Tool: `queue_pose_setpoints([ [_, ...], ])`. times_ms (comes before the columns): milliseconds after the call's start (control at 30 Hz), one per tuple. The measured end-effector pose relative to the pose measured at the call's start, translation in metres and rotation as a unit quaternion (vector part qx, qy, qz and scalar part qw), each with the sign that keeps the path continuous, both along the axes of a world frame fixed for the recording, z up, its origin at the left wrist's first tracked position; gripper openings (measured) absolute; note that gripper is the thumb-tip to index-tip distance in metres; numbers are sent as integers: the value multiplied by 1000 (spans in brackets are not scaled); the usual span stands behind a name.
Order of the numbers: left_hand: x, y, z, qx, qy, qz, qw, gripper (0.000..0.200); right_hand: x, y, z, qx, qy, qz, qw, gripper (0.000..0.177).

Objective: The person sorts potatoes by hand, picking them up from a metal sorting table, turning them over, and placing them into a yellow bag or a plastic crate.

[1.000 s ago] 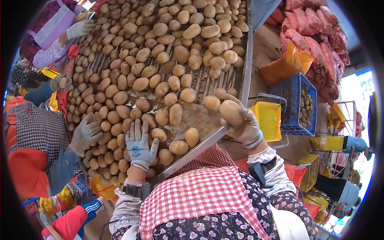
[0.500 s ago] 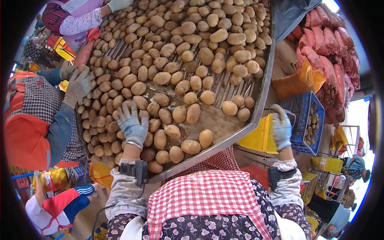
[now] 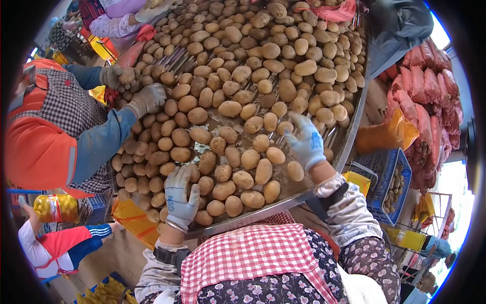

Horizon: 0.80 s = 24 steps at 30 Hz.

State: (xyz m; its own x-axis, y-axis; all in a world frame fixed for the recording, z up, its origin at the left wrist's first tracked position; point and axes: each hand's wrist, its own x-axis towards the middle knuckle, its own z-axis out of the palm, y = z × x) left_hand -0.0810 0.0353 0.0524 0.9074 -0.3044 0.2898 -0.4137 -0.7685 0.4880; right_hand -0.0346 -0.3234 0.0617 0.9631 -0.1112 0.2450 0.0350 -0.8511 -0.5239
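Note:
Many brown potatoes (image 3: 229, 108) lie over a metal-edged sorting table (image 3: 283, 203). My left hand (image 3: 181, 197), in a pale blue-grey glove, rests at the near left of the potatoes. Its fingers reach forward against a few of them, thumb apart, and nothing shows in its grasp. My right hand (image 3: 307, 142), gloved alike, is over the right part of the table with its fingers spread. Potatoes lie just beside its fingertips, and one loose potato (image 3: 295, 171) sits below it, near the table's edge.
At the left a co-worker in orange (image 3: 43, 147) reaches in with gloved hands, one at a potato (image 3: 126, 76). Another person's sleeve (image 3: 119, 25) is at the far left. Blue crate (image 3: 387, 202) and stacked red sacks (image 3: 422, 111) stand at the right.
My right hand has come from beside the crate to over the table. My left hand has drawn back toward the near edge. The co-worker's hands have moved further over the potatoes.

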Motion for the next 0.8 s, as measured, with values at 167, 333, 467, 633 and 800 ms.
queue_pose_setpoints([
  [167, 39, -21, 5, -19, -5, -44, 999, 44, 60, 11, -31, -18, 175, -100, 979, 55],
  [333, 122, -112, 5, 53, -64, -184, 979, 36, 63, -1, -58, 33, 134, -142, 980, 57],
  [467, 169, -182, -29, 259, -58, -110, 958, 13, 92, -44, -96, 32, 245, -120, 962, 65],
  [633, 180, -219, -17, 339, 65, -140, 928, 20, 68, -60, -97, 444, 65, -41, 893, 38],
  [800, 163, -189, -25, 294, 65, -231, 925, 26, 15, -18, -38, 460, -41, 45, 886, 23],
])
